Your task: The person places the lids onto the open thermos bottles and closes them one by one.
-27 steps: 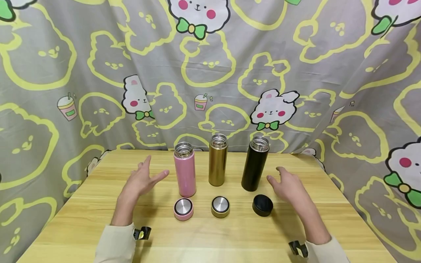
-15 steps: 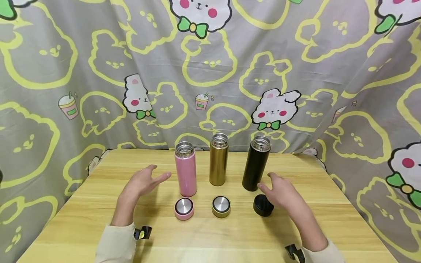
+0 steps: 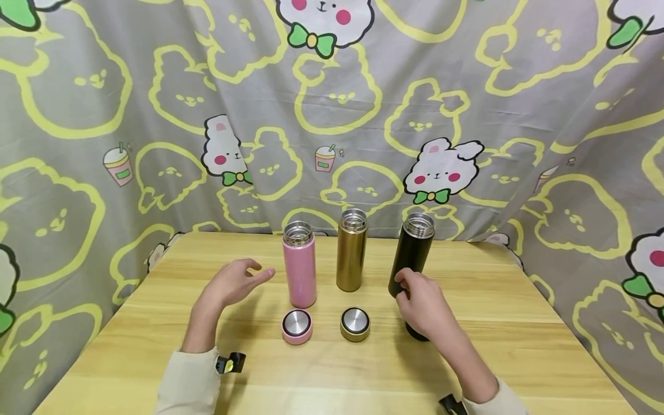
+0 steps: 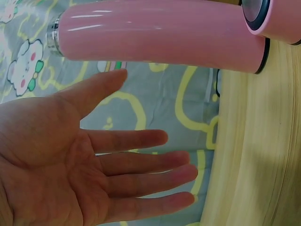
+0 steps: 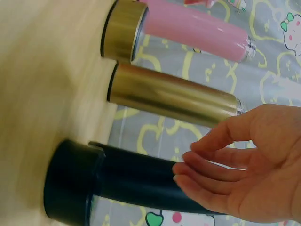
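Three lidless thermos bottles stand upright in a row: a pink bottle (image 3: 301,271), a gold bottle (image 3: 350,259) and a black bottle (image 3: 412,253). Before them lie a pink lid (image 3: 297,326) and a gold lid (image 3: 355,324), both showing a steel disc on top, and a black lid (image 5: 73,183). Just left of the pink bottle, my left hand (image 3: 233,283) hovers with spread fingers, touching nothing. My right hand (image 3: 422,302) is over the black lid, largely covering it in the head view. Its fingers bend loosely with nothing between them, partly in front of the black bottle.
The wooden table (image 3: 321,380) carries all the bottles and lids. Right behind its far edge hangs a grey patterned curtain (image 3: 249,86), which also runs along both sides.
My right hand has moved left and inward from beside the black bottle to above the black lid, its fingers drawing together. My left hand lowered slightly, its fingers bending a little. The view shifted slightly.
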Demonstrator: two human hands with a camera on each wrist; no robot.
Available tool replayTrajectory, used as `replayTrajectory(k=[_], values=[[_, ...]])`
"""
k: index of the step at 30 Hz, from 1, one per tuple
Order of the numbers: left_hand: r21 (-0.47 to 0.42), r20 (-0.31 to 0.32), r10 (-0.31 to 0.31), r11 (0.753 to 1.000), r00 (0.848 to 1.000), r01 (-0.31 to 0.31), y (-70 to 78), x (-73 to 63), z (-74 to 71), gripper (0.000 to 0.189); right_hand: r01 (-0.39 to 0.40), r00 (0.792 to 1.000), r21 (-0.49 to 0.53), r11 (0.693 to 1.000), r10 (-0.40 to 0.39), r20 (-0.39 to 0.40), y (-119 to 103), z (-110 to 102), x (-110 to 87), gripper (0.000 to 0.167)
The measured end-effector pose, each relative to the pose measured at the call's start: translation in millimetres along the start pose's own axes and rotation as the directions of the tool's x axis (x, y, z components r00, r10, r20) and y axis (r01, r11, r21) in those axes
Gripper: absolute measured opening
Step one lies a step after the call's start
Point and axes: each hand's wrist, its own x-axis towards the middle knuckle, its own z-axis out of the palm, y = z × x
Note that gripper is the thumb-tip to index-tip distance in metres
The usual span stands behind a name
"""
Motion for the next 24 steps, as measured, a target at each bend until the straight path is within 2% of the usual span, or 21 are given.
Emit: replayTrajectory(k=[3,7,13,18,24], values=[[-0.022,-0.001,0.016,1.0,1.0,-0.016,0.9,0.0,0.2,0.051,0.033,0.999,0.023,0.999,-0.032,-0.032,-3.6,7.7,1.2,0.022],[-0.078,-0.007,0.031,0.996,1.0,-0.031,3.9,0.2,0.0,0.035,0.041,0.999,0.051,0.998,-0.04,-0.011,-11.6,17.6,5.0,0.023],[-0.139,-0.093,-0.016,0.99,0.996,0.003,7.5,2.6,-0.8,0.029,0.092,0.995,0.018,0.996,-0.093,0.037,-27.8,32.5,9.6,0.024],[-0.151,-0.119,-0.042,0.988,0.992,0.024,7.2,3.3,-0.6,0.029,0.146,0.984,-0.017,0.989,-0.144,0.104,-43.3,40.5,15.2,0.029],[-0.131,-0.117,-0.039,0.991,0.992,0.023,5.2,5.1,0.6,0.028,0.147,0.956,0.074,0.986,-0.161,0.244,-62.8,44.2,24.9,0.025]])
